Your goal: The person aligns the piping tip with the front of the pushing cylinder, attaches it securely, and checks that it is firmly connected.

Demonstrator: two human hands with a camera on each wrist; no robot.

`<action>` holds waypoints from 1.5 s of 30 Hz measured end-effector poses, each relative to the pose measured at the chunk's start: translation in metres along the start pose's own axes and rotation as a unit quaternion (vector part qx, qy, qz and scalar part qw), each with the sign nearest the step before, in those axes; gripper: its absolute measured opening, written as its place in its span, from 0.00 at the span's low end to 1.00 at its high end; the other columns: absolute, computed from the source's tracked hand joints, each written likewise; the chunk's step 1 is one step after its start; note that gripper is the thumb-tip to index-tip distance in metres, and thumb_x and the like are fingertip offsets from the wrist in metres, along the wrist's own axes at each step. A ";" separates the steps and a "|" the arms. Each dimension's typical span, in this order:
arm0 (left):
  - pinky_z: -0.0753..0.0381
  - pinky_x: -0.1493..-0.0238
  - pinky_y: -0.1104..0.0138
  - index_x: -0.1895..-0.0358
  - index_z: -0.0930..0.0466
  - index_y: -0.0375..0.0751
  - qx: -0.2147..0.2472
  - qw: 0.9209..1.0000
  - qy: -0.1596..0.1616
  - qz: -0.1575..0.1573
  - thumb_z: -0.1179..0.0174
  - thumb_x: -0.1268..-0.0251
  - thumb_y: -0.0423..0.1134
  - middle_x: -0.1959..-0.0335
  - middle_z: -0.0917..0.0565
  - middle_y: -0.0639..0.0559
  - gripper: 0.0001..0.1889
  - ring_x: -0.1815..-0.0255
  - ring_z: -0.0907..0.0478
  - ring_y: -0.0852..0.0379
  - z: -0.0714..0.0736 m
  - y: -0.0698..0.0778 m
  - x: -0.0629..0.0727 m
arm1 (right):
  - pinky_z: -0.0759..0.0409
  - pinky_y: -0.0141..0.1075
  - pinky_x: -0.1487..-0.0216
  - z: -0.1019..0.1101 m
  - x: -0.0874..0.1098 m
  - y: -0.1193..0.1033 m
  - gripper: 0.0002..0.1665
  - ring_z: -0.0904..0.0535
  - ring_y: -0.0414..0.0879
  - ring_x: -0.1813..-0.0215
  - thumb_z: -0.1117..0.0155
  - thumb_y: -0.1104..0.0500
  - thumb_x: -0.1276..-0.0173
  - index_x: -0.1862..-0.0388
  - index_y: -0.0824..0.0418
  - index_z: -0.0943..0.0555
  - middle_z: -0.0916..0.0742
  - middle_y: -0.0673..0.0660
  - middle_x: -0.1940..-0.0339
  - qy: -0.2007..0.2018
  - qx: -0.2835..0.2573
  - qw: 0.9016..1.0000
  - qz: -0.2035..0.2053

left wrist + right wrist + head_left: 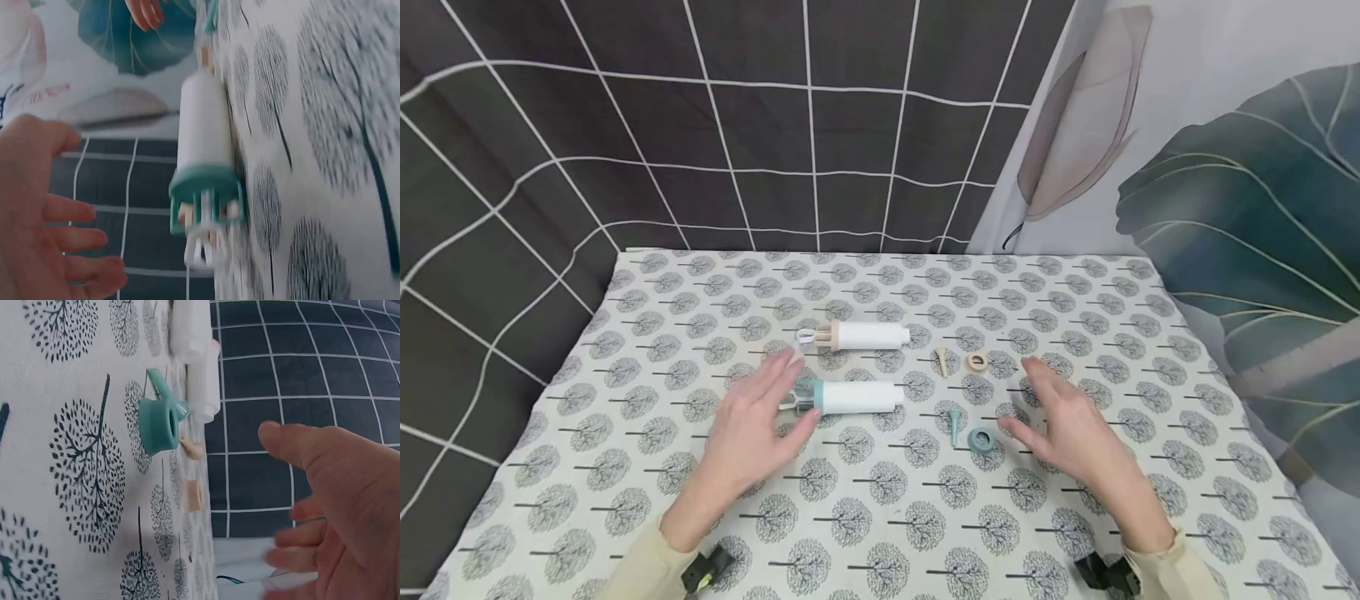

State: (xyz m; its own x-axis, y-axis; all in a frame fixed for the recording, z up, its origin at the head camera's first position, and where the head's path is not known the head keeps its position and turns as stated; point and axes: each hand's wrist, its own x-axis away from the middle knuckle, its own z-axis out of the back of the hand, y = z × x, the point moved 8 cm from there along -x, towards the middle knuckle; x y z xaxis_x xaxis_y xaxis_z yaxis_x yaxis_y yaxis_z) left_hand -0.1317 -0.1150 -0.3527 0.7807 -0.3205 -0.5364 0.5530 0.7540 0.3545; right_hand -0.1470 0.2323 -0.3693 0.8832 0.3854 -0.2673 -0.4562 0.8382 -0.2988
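Near the teal ring (152, 428) hovers the right grip (1066, 421) (unclenched).

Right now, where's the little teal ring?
In the head view, the teal ring lies on the patterned cloth, right of centre, between the thin teal piece and the right hand.

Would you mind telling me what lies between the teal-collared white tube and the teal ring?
The teal tapered nozzle lies between the teal-collared white tube and the teal ring, as the head view shows.
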 end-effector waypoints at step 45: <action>0.23 0.59 0.68 0.54 0.14 0.37 0.201 0.961 -0.092 0.165 0.31 0.42 0.34 0.65 0.15 0.50 0.12 0.66 0.20 0.58 -0.162 0.082 -0.037 | 0.17 0.35 0.67 -0.042 0.031 -0.006 0.32 0.21 0.44 0.66 0.20 0.71 0.54 0.47 0.68 0.21 0.18 0.55 0.61 0.077 -0.162 0.984 -0.020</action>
State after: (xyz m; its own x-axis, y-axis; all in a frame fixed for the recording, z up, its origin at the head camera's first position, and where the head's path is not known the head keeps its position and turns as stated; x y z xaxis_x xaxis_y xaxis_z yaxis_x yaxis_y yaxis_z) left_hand -0.1619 0.0519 -0.4280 0.9506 -0.2266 -0.2122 0.3056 0.5619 0.7687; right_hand -0.1210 0.2232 -0.4140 0.8856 0.2699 -0.3780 -0.4540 0.6751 -0.5815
